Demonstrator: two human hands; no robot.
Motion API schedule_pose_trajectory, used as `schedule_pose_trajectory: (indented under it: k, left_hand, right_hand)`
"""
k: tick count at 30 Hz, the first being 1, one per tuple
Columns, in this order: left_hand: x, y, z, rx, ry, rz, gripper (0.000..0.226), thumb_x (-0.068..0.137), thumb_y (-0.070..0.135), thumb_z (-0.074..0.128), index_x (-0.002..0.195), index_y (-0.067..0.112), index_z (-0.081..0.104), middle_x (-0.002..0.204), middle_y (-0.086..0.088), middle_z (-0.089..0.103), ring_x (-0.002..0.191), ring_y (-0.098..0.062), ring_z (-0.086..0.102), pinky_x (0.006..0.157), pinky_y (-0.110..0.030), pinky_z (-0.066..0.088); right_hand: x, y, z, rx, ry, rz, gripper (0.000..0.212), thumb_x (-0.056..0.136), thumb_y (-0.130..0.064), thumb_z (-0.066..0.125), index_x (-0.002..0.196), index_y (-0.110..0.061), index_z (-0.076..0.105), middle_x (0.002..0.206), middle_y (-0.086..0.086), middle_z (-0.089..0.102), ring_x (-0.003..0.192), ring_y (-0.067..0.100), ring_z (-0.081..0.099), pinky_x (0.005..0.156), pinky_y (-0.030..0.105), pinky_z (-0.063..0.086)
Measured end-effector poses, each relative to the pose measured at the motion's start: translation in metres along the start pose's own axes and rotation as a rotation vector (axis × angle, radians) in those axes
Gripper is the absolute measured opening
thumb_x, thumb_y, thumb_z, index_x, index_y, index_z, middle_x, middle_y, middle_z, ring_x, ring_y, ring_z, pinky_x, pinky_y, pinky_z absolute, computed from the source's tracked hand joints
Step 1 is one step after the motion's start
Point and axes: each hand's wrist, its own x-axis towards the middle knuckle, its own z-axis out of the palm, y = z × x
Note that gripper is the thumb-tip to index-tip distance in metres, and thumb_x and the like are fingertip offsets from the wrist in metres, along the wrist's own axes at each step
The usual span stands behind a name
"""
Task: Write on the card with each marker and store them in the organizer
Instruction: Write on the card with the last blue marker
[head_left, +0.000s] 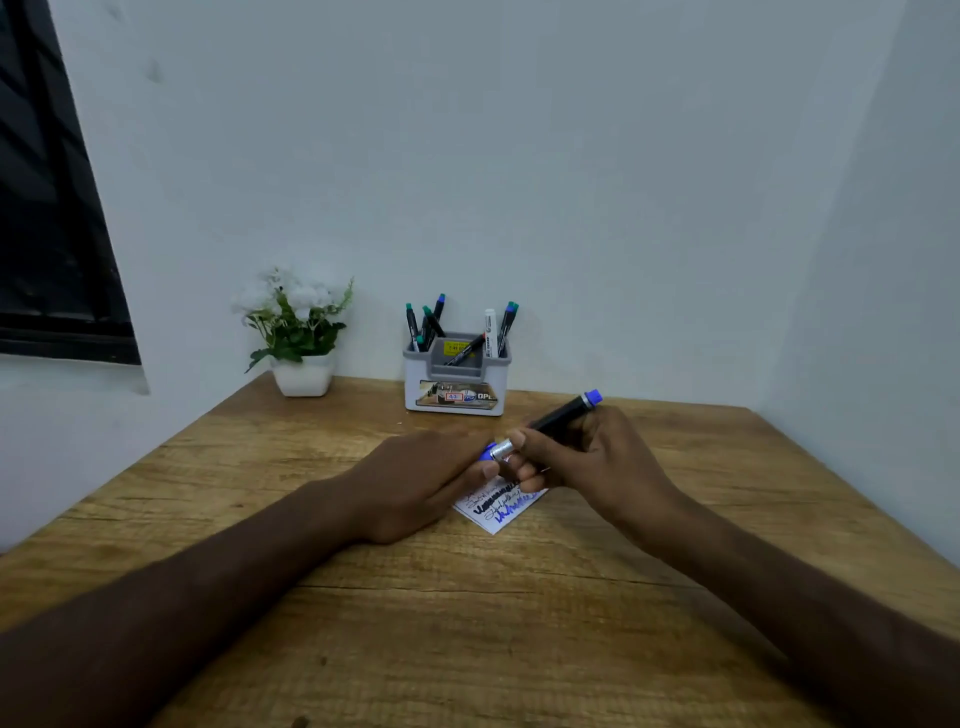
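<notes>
Blue marker (558, 418) is held just above the card (498, 506), mid-tabletop. Long axis runs from low near-left (silver collar and blue cap end, by the fingertips of both hands) up to far-right, where the blue tail plug points toward the right wall.

Right hand (587, 457): grip wrapped round the black barrel, thumb on top near the collar. Left hand (421, 480): fingers closed on the blue cap (485, 453) at the marker's low end, wrist resting on the tabletop. Can't tell if the cap is fully seated or partway; it reads as capping, judging by the fresh blue scribble at the bottom of the card under several black lines.

Key relation for the next move: the organizer (456, 382) sits straight ahead of the hands, at the back near the wall, slightly left of the marker's tail. The right hand already has the barrel and is the nearer one, so probably it carries the marker forward, tips it upright and drops it in. The organizer already holds a batch of markers, green and blue caps plus one white, so free slot space looks tight.

Tabletop (519, 623) is wood grain. White potted plant (298, 332) back left, pale walls meeting in a corner, dark window (52, 234) at left.
</notes>
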Motion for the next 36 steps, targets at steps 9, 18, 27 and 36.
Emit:
schedule_pose_trajectory:
  k: [9,18,27,36]
  left_hand:
    - [0.005,0.000,-0.002,-0.464,0.204,-0.169,0.024,0.113,0.037,0.034,0.128,0.025,0.049,0.118,0.016,0.075,0.105,-0.004,0.070,0.084,-0.025,0.054]
    - [0.073,-0.027,-0.053,-0.465,0.738,-0.480,0.023,0.096,0.038,0.072,0.117,0.031,0.079,0.095,0.008,0.077,0.090,-0.010,0.071,0.076,-0.012,0.052]
    - [0.143,-0.070,-0.069,-0.044,0.295,-0.744,0.027,0.085,0.048,0.079,0.084,0.021,0.080,0.081,0.005,0.075,0.077,-0.012,0.069,0.071,-0.031,0.058]
    - [0.147,-0.076,-0.069,0.093,0.268,-0.807,0.046,0.080,0.070,0.073,0.089,0.026,0.082,0.087,0.002,0.076,0.089,-0.022,0.070,0.079,-0.036,0.056]
  right_hand:
    - [-0.004,0.016,-0.015,-0.888,-0.203,-0.284,0.047,0.089,-0.066,0.067,0.123,-0.035,0.076,0.106,-0.021,0.069,0.095,-0.003,0.062,0.078,0.017,0.047]
    - [-0.001,0.035,-0.018,-0.821,-0.220,-0.270,0.045,0.091,-0.067,0.064,0.125,-0.040,0.073,0.112,-0.027,0.055,0.108,-0.006,0.053,0.084,0.008,0.038]
    - [-0.002,0.034,-0.021,-0.770,-0.243,-0.228,0.044,0.093,-0.063,0.064,0.129,-0.040,0.072,0.117,-0.026,0.056,0.112,-0.006,0.051,0.090,0.015,0.045]
    - [-0.001,0.037,-0.022,-0.771,-0.234,-0.235,0.040,0.094,-0.060,0.066,0.128,-0.041,0.072,0.121,-0.023,0.060,0.113,-0.004,0.053,0.093,0.018,0.047]
